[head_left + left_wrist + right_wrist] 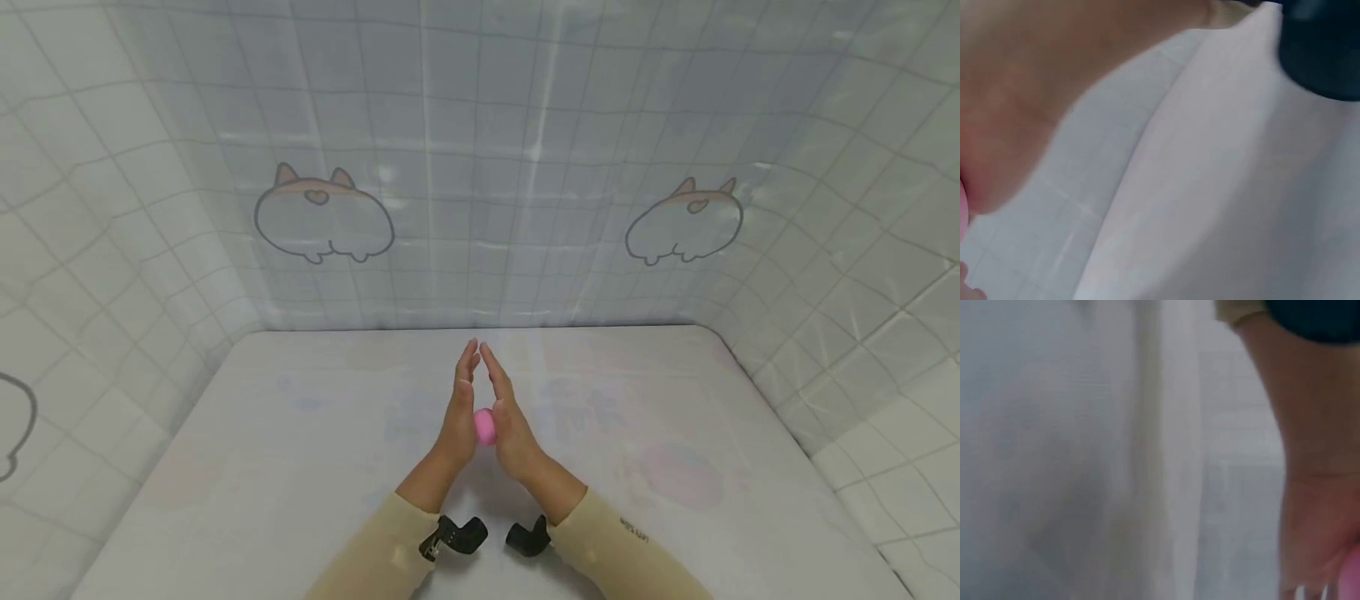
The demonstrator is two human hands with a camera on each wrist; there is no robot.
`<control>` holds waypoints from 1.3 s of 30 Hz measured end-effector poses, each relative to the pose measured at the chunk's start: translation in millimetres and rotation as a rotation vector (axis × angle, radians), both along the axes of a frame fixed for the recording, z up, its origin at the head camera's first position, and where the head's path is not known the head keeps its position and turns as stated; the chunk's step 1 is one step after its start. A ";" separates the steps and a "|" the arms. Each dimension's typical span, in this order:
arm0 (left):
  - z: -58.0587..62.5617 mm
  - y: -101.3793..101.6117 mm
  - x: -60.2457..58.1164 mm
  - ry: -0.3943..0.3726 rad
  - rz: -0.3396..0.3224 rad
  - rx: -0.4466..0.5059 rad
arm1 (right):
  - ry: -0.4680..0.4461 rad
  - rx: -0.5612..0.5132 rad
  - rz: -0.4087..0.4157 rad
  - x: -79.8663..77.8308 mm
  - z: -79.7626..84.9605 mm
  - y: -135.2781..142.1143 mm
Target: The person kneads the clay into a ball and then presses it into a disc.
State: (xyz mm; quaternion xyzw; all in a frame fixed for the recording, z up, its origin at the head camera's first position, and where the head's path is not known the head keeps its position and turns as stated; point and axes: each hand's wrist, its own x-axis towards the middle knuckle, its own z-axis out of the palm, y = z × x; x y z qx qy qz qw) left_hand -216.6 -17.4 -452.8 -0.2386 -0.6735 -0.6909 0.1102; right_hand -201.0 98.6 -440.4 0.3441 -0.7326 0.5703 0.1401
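Note:
A small pink lump (484, 427), smooth and rounded like modelling clay, sits between the palms in the head view. My left hand (459, 417) presses it from the left with straight fingers. From the other side my right hand (512, 425) presses with its fingers straight too, and the fingertips of both hands lean close together at the top. A sliver of the pink lump (962, 209) shows at the left edge of the left wrist view. In the right wrist view the pink lump (1350, 578) appears at the lower right corner, beside the palm (1319, 531).
Below the hands lies a white table (300, 467) with faint pastel prints. Behind it rises a tiled-pattern curtain (480, 167) with cartoon animal outlines, and similar sheets stand left and right. Black wrist mounts (465, 535) stick out inward from both beige sleeves (382, 542).

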 end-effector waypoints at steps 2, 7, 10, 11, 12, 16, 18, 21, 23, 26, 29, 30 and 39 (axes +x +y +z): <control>-2.4 1.2 2.2 0.017 -0.030 -0.054 | 0.014 -0.016 -0.061 -0.6 4.2 0.9; -5.2 2.3 7.1 0.088 -0.098 -0.132 | -0.012 -0.073 -0.098 -9.1 12.2 6.0; -5.5 1.8 9.2 0.075 -0.155 -0.131 | -0.043 -0.106 -0.081 -16.1 12.9 9.3; -5.0 1.7 9.9 0.071 -0.172 -0.127 | -0.056 -0.112 -0.078 -18.5 12.4 10.2; -4.4 1.7 10.5 0.069 -0.188 -0.121 | -0.070 -0.118 -0.074 -20.9 11.6 11.0; -1.4 1.7 12.1 0.075 -0.224 -0.090 | -0.196 -0.162 -0.034 -26.9 6.4 11.5; -0.4 1.7 11.3 0.087 -0.218 -0.064 | -0.258 -0.181 0.004 -27.5 2.5 10.1; 0.8 1.5 8.5 0.106 -0.178 -0.016 | -0.289 -0.177 0.060 -26.4 -4.0 6.2; 1.8 0.9 6.7 0.123 -0.143 0.013 | -0.258 -0.159 0.086 -24.2 -6.9 3.2; 3.9 -0.5 4.8 0.130 -0.085 0.033 | -0.185 -0.128 0.111 -19.9 -9.1 -1.2; 5.3 -2.4 2.3 0.116 -0.039 0.043 | -0.112 -0.101 0.127 -14.6 -9.3 -4.2; 5.6 -3.0 1.4 0.107 -0.022 0.041 | -0.091 -0.095 0.133 -13.0 -9.2 -4.9; 0.6 -6.4 -1.8 -0.021 0.044 -0.020 | 0.002 -0.152 0.136 -3.8 -1.4 -5.1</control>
